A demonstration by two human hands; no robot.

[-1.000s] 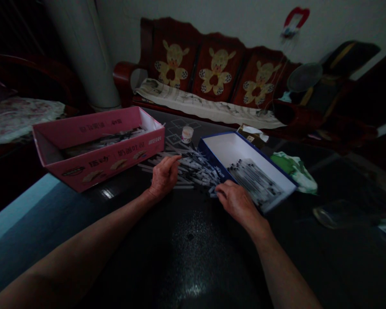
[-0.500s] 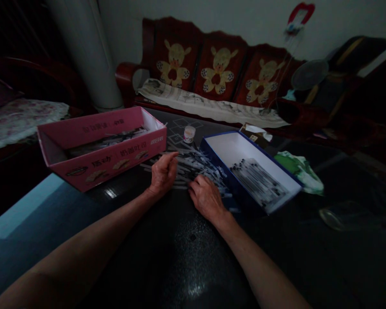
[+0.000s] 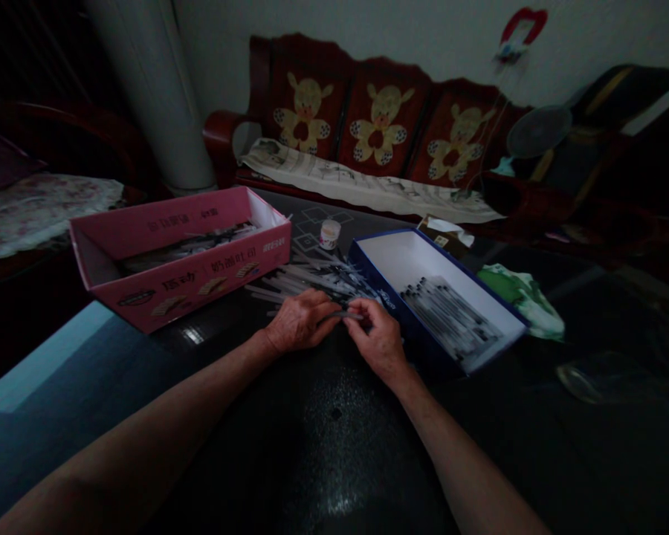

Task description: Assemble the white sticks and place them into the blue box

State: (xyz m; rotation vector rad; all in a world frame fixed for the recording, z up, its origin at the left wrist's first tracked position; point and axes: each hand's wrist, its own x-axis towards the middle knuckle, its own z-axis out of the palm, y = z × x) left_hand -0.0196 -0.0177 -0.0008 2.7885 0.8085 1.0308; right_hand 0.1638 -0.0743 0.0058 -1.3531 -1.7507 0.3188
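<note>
Above the dark tabletop, my left hand (image 3: 306,319) and my right hand (image 3: 377,334) meet fingertip to fingertip. Between them lies a slim pale pen (image 3: 346,314), pinched by both hands. Just beyond the fingers spreads a loose heap of pens and pale tubes (image 3: 295,280). Close to my right hand stands a blue box (image 3: 424,327) with a white inside, where several clear pens with dark ends (image 3: 449,316) lie side by side. To the left of my left hand is a pink cardboard box (image 3: 201,279) holding more thin pieces (image 3: 201,244).
A small white tub (image 3: 328,234) stands behind the heap. A green and white plastic bag (image 3: 521,301) lies right of the blue box, near a small brown box with paper (image 3: 446,230). Beyond the table (image 3: 323,461) is a wooden sofa (image 3: 373,119) with bear-patterned cushions.
My left hand has lowered and moved right, to my right hand. My right hand has turned and come up off the heap's edge. A pen now shows between them.
</note>
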